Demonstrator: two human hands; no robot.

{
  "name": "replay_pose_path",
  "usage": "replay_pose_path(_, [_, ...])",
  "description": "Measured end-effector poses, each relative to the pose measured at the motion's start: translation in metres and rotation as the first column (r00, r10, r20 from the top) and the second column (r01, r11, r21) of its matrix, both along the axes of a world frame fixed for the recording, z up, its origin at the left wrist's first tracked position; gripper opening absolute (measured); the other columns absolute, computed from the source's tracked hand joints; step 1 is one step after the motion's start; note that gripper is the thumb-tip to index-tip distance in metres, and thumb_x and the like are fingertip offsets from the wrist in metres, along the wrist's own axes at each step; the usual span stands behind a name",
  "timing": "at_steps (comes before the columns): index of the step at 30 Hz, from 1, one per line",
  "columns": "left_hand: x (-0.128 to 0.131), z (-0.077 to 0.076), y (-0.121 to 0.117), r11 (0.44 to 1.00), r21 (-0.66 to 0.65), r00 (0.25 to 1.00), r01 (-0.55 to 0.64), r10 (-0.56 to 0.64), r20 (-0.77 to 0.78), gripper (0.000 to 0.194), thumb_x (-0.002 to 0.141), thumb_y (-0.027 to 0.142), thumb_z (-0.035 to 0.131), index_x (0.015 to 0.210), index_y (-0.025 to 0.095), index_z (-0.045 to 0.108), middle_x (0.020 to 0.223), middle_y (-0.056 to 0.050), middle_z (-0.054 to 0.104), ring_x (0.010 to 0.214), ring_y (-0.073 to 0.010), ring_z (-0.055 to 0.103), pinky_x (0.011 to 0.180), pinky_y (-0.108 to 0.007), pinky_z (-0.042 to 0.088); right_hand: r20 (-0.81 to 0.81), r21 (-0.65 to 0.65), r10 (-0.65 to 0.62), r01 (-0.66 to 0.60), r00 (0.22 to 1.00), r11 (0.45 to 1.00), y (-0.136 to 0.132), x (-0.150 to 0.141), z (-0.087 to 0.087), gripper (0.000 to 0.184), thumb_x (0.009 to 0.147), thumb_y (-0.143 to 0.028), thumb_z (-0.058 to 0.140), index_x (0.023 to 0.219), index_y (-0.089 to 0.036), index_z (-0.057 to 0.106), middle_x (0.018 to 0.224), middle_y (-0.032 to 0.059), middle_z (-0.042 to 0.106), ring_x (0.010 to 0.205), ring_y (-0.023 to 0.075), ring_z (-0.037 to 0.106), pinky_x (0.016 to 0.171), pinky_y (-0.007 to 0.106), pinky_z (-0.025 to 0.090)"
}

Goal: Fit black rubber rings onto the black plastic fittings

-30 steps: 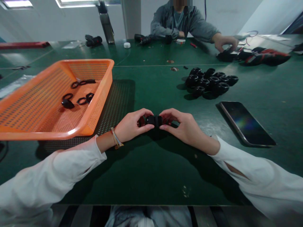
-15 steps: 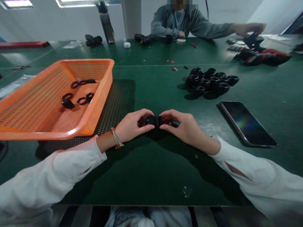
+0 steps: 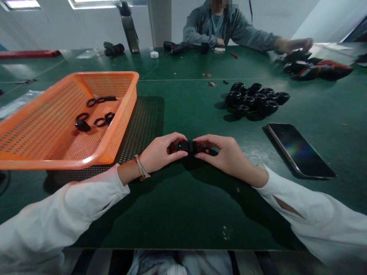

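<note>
Both my hands meet over the green table (image 3: 183, 214), pinching one small black cylindrical part (image 3: 187, 146) between them. My left hand (image 3: 160, 152) grips its left end with thumb and fingers curled; a bracelet sits on that wrist. My right hand (image 3: 223, 154) grips its right end the same way. A pile of similar black round parts (image 3: 255, 100) lies farther back on the right. Left of my hands stands an orange perforated basket (image 3: 120, 122) with a few black rings (image 3: 99, 122) in it.
A dark phone (image 3: 298, 149) lies face up at the right. Across the table a person in a grey jacket (image 3: 229, 26) reaches toward black and red items (image 3: 315, 68). A bottle (image 3: 129, 28) and small black pieces stand at the far edge.
My hands stay in place on the black part with only slight finger shifts. The person opposite has moved a hand from near the table's centre-right out to the far right pile.
</note>
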State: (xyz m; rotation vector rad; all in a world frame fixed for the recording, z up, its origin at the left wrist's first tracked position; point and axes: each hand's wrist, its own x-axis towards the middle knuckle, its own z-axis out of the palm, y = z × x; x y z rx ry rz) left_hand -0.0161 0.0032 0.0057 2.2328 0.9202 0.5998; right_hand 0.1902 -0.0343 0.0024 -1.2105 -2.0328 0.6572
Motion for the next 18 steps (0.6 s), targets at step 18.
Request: replay_pose_path(18, [-0.0005,-0.0005,0.0007,1.000,-0.019,1.000,-0.006,0.006,0.010,0.031,0.079,0.037,0.055,0.101,0.014,0.057,0.082,-0.002,0.063,0.063,-0.0119,0.053,0.057,-0.022,0.040,-0.053,0.060,-0.040,0.043,0.998,0.997,0.0010,-0.0011,-0.0029,0.022,0.071,-0.019,0.069,0.093,-0.019,0.066,0.086,0.0035,0.073,0.071,0.0168,0.067,0.068,0.031,0.056])
